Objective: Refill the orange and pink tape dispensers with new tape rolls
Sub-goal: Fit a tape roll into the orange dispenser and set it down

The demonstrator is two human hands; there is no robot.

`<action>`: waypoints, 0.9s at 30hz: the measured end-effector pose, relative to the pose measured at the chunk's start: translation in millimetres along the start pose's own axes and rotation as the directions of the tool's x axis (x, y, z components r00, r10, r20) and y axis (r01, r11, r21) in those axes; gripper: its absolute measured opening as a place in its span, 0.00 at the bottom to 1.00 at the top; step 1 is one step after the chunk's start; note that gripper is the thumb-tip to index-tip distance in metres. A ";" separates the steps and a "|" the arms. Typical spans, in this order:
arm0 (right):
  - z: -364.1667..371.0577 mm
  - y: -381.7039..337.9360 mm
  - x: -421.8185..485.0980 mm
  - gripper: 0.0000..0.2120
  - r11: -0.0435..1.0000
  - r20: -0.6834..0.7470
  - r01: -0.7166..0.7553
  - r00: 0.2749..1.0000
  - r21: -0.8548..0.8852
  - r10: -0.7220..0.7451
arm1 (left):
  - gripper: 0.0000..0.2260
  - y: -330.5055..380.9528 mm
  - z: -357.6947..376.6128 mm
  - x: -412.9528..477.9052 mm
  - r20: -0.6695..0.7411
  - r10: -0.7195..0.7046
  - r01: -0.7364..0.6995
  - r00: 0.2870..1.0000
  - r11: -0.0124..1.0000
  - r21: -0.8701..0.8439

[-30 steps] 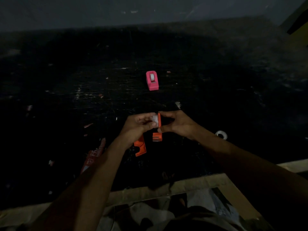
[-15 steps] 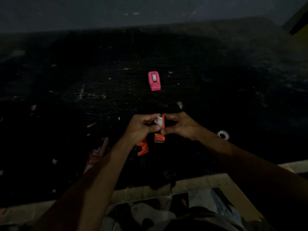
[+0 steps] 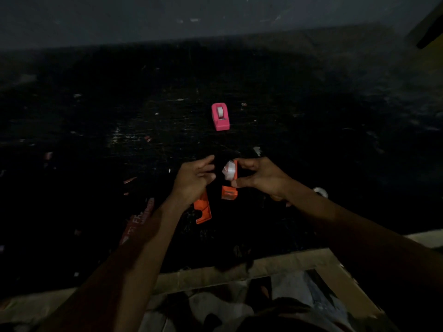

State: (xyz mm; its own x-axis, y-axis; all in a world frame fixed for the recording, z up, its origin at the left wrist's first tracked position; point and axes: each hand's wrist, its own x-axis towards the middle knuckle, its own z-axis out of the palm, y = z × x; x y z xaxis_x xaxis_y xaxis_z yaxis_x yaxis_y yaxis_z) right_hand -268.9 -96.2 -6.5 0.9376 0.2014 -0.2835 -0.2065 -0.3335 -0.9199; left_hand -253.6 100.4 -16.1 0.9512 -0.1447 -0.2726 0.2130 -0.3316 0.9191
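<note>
The pink tape dispenser stands upright on the dark table with a white roll in it, well beyond my hands. My right hand pinches an orange dispenser half with a clear tape roll seated against its left face. Just left of it my left hand hovers with fingers spread and holds nothing. Two other orange dispenser pieces lie on the table below: a notched side shell under my left wrist and a small block under the roll.
A loose tape roll lies on the table behind my right wrist. A red printed wrapper lies near my left forearm. Scraps litter the dark tabletop. A cardboard box rim runs along the near edge.
My left hand has let go of the tape roll and drawn back to the left, fingers opening. The right hand keeps the orange piece with the roll on it.
</note>
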 end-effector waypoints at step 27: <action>-14.2 4.3 6.0 0.29 0.953 0.094 -0.153 0.987 0.262 0.133 | 0.08 16.5 -5.1 -5.3 0.266 -0.412 0.486 0.871 0.648 -0.586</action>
State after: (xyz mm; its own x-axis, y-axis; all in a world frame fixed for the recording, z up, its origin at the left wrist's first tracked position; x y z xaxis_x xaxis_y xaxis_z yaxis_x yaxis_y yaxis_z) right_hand -260.2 -109.5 -8.3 0.8713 0.2411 -0.4275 -0.4137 -0.1076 -0.9040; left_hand -254.0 100.4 2.0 0.6818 -0.2369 -0.6922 0.7309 0.2614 0.6304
